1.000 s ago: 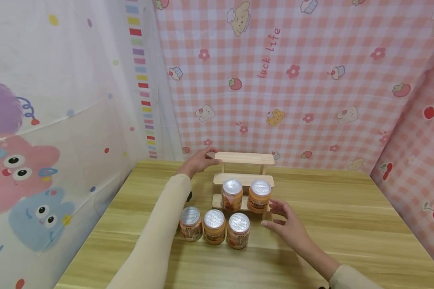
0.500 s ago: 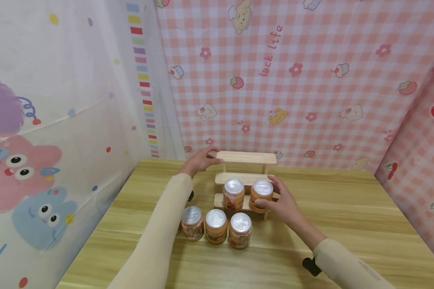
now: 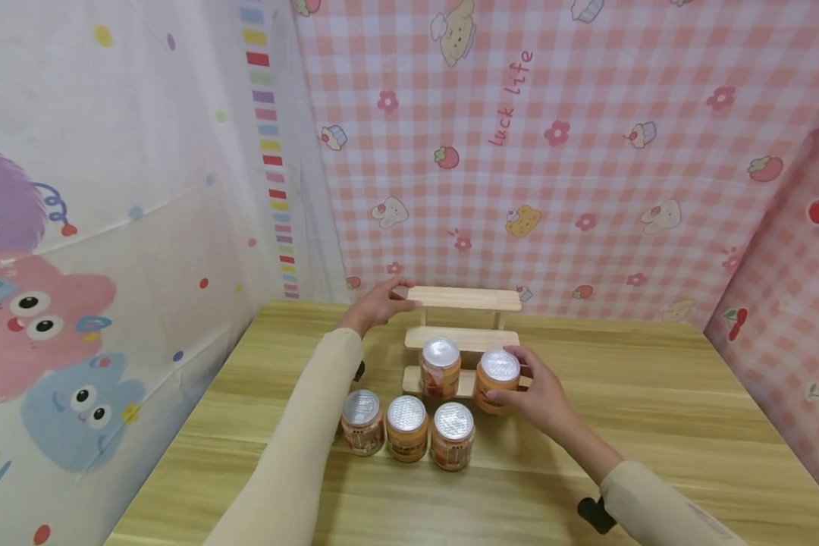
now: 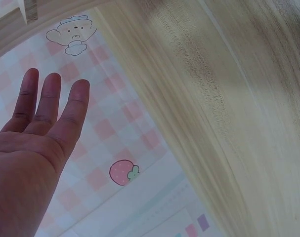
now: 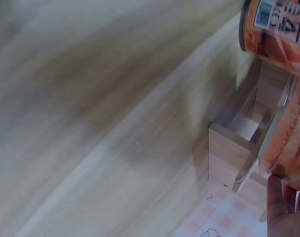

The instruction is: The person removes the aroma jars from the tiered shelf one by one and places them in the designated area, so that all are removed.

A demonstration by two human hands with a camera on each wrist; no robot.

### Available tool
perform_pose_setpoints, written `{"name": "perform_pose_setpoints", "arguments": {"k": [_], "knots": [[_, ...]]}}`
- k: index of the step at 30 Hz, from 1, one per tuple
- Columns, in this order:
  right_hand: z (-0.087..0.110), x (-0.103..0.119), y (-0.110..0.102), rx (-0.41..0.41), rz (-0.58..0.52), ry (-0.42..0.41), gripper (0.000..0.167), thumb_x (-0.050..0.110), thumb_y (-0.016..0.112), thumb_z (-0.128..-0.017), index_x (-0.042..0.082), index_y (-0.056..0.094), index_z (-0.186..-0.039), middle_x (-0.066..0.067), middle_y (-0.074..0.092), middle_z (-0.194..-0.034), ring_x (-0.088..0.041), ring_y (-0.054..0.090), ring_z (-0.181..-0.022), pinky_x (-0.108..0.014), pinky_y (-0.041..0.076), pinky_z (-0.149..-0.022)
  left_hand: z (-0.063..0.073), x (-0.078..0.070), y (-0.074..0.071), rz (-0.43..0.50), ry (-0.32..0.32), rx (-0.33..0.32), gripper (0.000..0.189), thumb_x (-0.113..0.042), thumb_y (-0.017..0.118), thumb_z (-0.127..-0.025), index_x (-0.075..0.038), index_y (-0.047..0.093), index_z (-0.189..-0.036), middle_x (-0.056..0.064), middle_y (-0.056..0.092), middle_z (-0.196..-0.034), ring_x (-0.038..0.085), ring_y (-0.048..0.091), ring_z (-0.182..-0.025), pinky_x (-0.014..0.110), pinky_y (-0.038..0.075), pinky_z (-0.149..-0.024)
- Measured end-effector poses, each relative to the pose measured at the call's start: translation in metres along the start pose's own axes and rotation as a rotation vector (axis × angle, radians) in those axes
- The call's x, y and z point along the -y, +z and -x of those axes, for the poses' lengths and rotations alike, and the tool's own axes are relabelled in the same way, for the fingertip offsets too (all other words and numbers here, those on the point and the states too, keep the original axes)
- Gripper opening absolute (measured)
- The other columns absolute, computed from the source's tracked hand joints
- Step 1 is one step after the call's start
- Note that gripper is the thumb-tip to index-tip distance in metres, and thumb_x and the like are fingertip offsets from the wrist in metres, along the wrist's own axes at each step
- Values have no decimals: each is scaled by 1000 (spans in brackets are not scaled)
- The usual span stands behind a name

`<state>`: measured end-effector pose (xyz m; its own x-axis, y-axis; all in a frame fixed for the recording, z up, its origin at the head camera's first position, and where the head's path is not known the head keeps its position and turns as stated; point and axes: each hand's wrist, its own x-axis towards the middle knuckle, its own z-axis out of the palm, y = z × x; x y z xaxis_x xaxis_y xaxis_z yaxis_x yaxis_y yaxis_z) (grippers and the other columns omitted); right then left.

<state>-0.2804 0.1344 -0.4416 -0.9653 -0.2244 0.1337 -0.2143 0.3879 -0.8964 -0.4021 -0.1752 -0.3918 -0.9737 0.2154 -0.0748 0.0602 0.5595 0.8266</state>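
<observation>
A small three-tier wooden rack [image 3: 464, 298] stands near the back of the table. My left hand [image 3: 378, 303] holds the left end of its top plank between thumb and forefinger; the other fingers [image 4: 48, 98] stretch out straight in the left wrist view. With thumb and fingers, my right hand [image 3: 544, 396] grips an orange jar with a silver lid [image 3: 500, 366], upright at the right front of the bottom plank. In the right wrist view this held jar [image 5: 285, 143] is partly cut off by the frame. A similar jar [image 3: 440, 371] stands on the bottom plank, left of it.
Before the rack, three more silver-lidded jars stand in a row: left [image 3: 362, 421], middle [image 3: 406, 428] and right [image 3: 452, 436]. Part of another shows behind the left sleeve [image 3: 300, 425]. A pink checked cloth [image 3: 553, 189] hangs behind the wooden table [image 3: 621, 394].
My right hand has come in from the right, taken hold of the right-hand jar on the bottom plank and shifted it slightly forward and right. The left hand has stayed on the rack.
</observation>
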Motion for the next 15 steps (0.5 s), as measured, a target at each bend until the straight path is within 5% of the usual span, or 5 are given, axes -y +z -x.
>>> {"name": "perform_pose_setpoints", "arguments": {"k": [15], "knots": [[40, -16, 4, 39, -66, 22, 77, 6, 90, -70, 1, 49, -134, -16, 56, -128, -34, 54, -117, -33, 53, -87, 0, 0, 0, 0, -7, 5, 49, -36, 69, -94, -17, 51, -136, 20, 54, -137, 32, 54, -121, 49, 48, -91]]}}
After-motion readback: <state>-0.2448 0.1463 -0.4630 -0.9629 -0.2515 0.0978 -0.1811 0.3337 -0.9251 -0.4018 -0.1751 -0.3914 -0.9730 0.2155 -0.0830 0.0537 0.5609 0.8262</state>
